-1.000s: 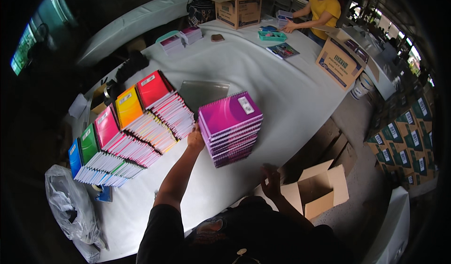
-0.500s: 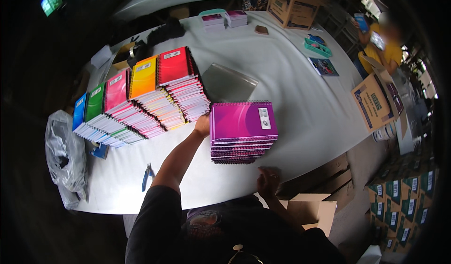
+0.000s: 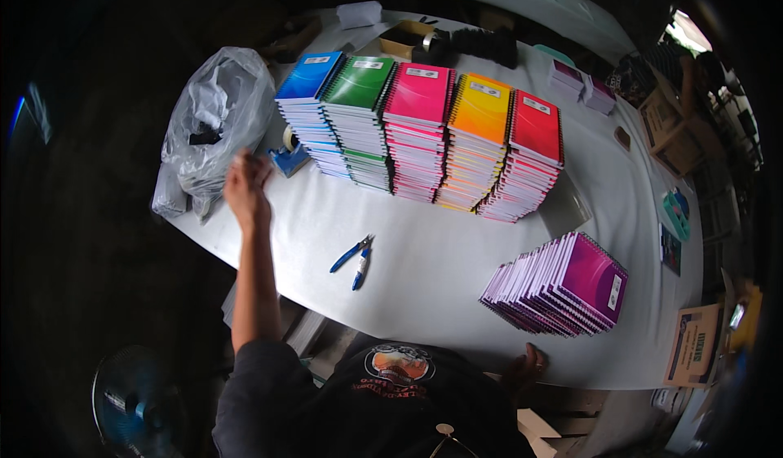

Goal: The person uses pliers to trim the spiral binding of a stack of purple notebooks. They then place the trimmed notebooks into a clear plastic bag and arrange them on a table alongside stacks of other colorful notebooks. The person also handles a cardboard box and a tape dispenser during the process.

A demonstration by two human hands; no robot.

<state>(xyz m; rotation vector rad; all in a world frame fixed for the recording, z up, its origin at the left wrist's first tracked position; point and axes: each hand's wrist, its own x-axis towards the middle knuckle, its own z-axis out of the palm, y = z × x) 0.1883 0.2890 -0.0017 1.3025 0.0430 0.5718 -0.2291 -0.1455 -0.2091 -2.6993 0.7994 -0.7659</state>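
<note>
My left hand (image 3: 247,182) is held above the table's left part, between a clear plastic bag (image 3: 232,123) and a blue tape dispenser (image 3: 288,161). Its fingers are loosely curled with nothing visible in them. In shadow at the near table edge, my right hand (image 3: 526,364) is partly hidden, its visible fingers apart. Just beyond it leans a stack of purple spiral notebooks (image 3: 594,283). Tall stacks of blue (image 3: 310,76), green (image 3: 359,81), pink (image 3: 419,95), yellow (image 3: 481,109) and red (image 3: 536,128) spiral notebooks stand in a row. Blue-handled nippers (image 3: 351,256) lie in front.
Behind the row are an open carton (image 3: 400,44) and black material (image 3: 485,48). Small purple-covered stacks (image 3: 565,77) sit at the far right, near a cardboard box (image 3: 665,123). Another box (image 3: 693,344) stands right. A fan (image 3: 134,401) is at lower left.
My left hand has left the purple notebooks and moved far left, beside the plastic bag. The view has turned left. My right hand stays near the table edge.
</note>
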